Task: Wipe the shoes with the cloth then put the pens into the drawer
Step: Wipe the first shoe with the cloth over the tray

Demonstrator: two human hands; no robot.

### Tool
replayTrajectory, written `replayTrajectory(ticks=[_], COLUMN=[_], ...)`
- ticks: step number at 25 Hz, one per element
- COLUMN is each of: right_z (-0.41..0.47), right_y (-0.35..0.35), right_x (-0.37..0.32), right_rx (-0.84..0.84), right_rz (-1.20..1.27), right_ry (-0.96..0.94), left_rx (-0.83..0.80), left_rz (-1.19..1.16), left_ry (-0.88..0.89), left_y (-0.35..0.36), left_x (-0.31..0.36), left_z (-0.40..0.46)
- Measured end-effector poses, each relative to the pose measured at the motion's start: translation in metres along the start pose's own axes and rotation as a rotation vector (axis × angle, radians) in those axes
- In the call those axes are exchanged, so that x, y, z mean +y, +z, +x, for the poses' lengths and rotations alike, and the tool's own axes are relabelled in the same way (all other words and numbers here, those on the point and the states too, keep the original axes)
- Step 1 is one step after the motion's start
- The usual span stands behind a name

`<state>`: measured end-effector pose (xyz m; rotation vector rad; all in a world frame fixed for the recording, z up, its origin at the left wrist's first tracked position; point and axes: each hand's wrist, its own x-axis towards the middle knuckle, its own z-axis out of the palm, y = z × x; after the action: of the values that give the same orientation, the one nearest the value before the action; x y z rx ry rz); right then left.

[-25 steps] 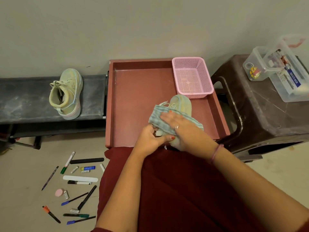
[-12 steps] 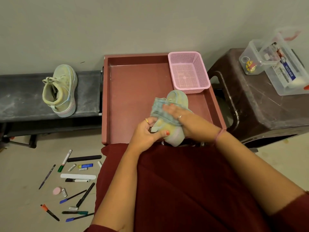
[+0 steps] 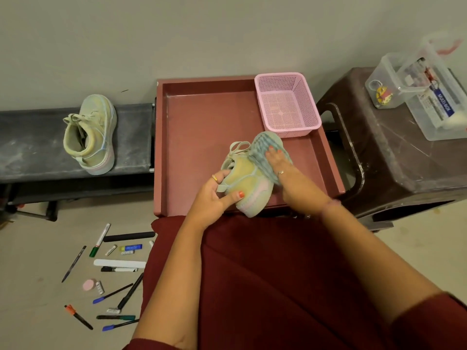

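A pale green shoe (image 3: 249,181) lies on its side at the front of the red drawer (image 3: 202,122). My left hand (image 3: 214,195) grips its heel, thumb on the side. My right hand (image 3: 280,164) presses a blue-green checked cloth (image 3: 265,145) flat against the shoe's toe. A second matching shoe (image 3: 92,133) stands on the dark bench (image 3: 30,142) at the left. Several pens and markers (image 3: 113,281) lie scattered on the floor at the lower left.
A pink mesh basket (image 3: 288,102) sits in the drawer's back right corner. A brown plastic stool (image 3: 394,157) at the right carries clear boxes (image 3: 427,94). My red-clothed lap (image 3: 265,286) fills the foreground. A wall runs behind.
The cloth and my right hand slid from the shoe's heel side toward its toe, uncovering the shoe's side. My left hand shifted its grip on the heel.
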<state>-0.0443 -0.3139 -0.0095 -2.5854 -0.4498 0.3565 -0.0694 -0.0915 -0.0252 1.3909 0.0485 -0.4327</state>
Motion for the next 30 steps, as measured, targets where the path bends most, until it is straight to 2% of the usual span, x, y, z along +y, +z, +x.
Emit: replayTrajectory(ticks=[2, 4, 7, 10, 15, 18, 22, 24, 27, 30], right_z=[0.023, 0.023, -0.018, -0.028, 0.024, 0.041, -0.002, -0.021, 0.011, 0.059], right_y=[-0.005, 0.007, 0.039, 0.043, 0.025, 0.012, 0.045, 0.055, 0.041, 0.016], right_x=[0.005, -0.014, -0.064, -0.068, -0.032, -0.023, -0.073, -0.089, -0.064, -0.025], right_rx=[0.003, 0.047, 0.084, 0.109, 0.134, 0.135, 0.146, 0.122, 0.219, 0.147], right_rz=[-0.025, 0.005, 0.138, 0.12, -0.043, -0.023, 0.083, 0.047, -0.117, -0.147], right_ry=[0.119, 0.156, 0.038, -0.023, 0.166, 0.281, 0.153, 0.097, 0.131, 0.263], left_rx=[0.013, 0.021, 0.019, 0.001, 0.183, 0.264, 0.353, 0.365, 0.375, 0.363], left_rz=[0.011, 0.015, -0.035, -0.063, 0.081, 0.118, 0.143, 0.115, 0.139, 0.194], left_ry=[0.001, 0.009, 0.003, -0.006, 0.017, 0.041, 0.05, 0.045, 0.035, 0.054], left_y=[-0.001, -0.007, -0.021, -0.025, -0.013, -0.009, -0.009, -0.01, -0.01, -0.008], left_x=[-0.001, -0.001, -0.002, -0.002, -0.001, -0.005, -0.013, -0.016, -0.017, -0.017], left_z=[0.001, 0.003, 0.005, 0.005, 0.011, 0.013, 0.012, 0.011, 0.007, 0.003])
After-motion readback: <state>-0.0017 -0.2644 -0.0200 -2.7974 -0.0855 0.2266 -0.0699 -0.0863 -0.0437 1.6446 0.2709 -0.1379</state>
